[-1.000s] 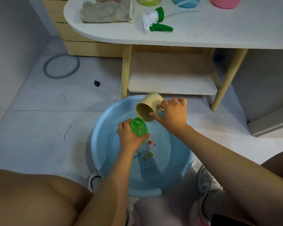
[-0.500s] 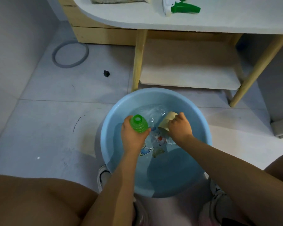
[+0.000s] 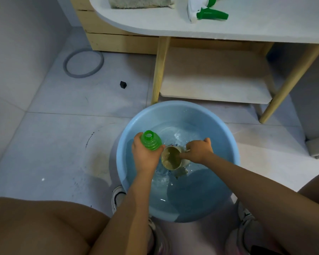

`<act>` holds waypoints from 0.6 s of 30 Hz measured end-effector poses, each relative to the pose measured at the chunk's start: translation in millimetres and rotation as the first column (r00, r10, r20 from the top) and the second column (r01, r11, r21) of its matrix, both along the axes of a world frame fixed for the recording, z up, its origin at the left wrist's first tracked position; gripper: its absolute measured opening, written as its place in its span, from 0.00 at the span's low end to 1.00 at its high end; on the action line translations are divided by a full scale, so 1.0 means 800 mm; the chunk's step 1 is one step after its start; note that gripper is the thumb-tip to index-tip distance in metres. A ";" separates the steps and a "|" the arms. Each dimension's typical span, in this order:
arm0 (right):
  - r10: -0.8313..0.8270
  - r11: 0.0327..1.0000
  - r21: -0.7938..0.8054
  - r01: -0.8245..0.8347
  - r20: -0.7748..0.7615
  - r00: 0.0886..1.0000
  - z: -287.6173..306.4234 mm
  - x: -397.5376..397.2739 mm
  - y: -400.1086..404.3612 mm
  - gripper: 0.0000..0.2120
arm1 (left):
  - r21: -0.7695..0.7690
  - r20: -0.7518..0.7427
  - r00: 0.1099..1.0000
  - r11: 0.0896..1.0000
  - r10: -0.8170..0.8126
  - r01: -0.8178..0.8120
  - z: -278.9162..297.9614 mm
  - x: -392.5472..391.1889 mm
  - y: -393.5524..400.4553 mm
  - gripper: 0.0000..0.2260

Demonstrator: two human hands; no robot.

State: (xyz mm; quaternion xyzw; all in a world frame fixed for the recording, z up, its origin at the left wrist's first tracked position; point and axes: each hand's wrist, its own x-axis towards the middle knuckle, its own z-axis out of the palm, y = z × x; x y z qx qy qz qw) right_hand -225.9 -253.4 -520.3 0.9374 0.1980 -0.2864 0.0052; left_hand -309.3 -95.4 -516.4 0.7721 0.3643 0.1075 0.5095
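Green bottle (image 3: 151, 143), where is it?

Over the left part of the blue basin (image 3: 230, 144), above the water. It stands nearly upright, with its open ribbed neck toward the camera.

Who has it?

The left hand (image 3: 145, 158) has its fingers wrapped round the body just below the neck. That is a firm grasp.

And the other hand?

The right hand (image 3: 198, 150) is curled on a beige cup (image 3: 171, 159) and holds it by its right side. I can't tell whether there is a handle under the fingers.

How does the cup lie?

It is tilted, mouth toward the camera, low in the basin at the water's surface. Its rim sits just beside the left hand, and water shows inside it. The water around it is ruffled and glinting.

Are the bottle and cup touching?

They are close, but I can't tell.

Where is the basin?

It is on the tiled floor between the person's shoes (image 3: 118, 196), right in front of a white table (image 3: 265, 30) with wooden legs and a low shelf (image 3: 215, 85).

What is on the table?

A green and white spray head (image 3: 206, 12) lies on its side, and a grey towel (image 3: 140, 2) is at the edge of view.

And on the floor?

A grey ring (image 3: 83, 62) lies near the wall, with a small black object (image 3: 123, 84) between it and the table leg, well apart from the basin.
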 end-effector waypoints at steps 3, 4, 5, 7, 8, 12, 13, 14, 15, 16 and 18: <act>-0.280 0.944 0.127 0.305 -0.180 0.943 0.000 0.003 -0.016 0.22 | -0.008 0.019 1.000 1.000 0.016 -0.016 0.005 -0.002 0.002 0.30; -0.352 0.906 0.163 0.391 -0.223 0.909 0.001 0.005 -0.021 0.21 | -0.009 0.027 1.000 1.000 0.013 -0.013 0.006 -0.003 0.003 0.30; -0.419 0.859 0.203 0.471 -0.252 0.872 0.003 0.008 -0.026 0.19 | -0.008 0.027 1.000 1.000 0.007 -0.006 0.006 -0.004 0.003 0.29; -0.526 0.747 0.291 0.598 -0.292 0.799 0.009 0.013 -0.035 0.18 | -0.002 0.017 1.000 1.000 -0.004 0.005 0.005 -0.007 0.004 0.28; -0.558 0.696 0.330 0.638 -0.311 0.770 0.015 0.016 -0.037 0.19 | -0.003 0.010 1.000 1.000 -0.012 0.012 0.004 -0.008 0.003 0.29; -0.595 0.594 0.455 0.663 -0.306 0.743 0.042 0.027 -0.037 0.20 | 0.012 -0.003 0.997 0.997 -0.073 0.073 0.005 -0.007 -0.003 0.29; -0.595 0.596 0.475 0.647 -0.280 0.754 0.049 0.030 -0.035 0.21 | 0.018 -0.007 0.996 0.996 -0.091 0.091 0.006 -0.006 -0.005 0.29; -0.594 0.600 0.494 0.629 -0.253 0.764 0.057 0.031 -0.033 0.22 | 0.021 -0.007 0.994 0.994 -0.107 0.107 0.009 -0.004 -0.009 0.29; -0.591 0.603 0.518 0.607 -0.221 0.776 0.065 0.032 -0.030 0.23 | 0.027 -0.011 0.992 0.992 -0.123 0.123 0.012 -0.002 -0.012 0.29; -0.587 0.609 0.545 0.577 -0.180 0.789 0.073 0.032 -0.027 0.25 | 0.032 -0.014 0.991 0.990 -0.136 0.137 0.013 0.000 -0.016 0.29; -0.571 0.640 0.585 0.499 -0.073 0.818 0.091 0.029 -0.021 0.26 | 0.046 -0.027 0.986 0.985 -0.165 0.166 0.016 0.003 -0.022 0.29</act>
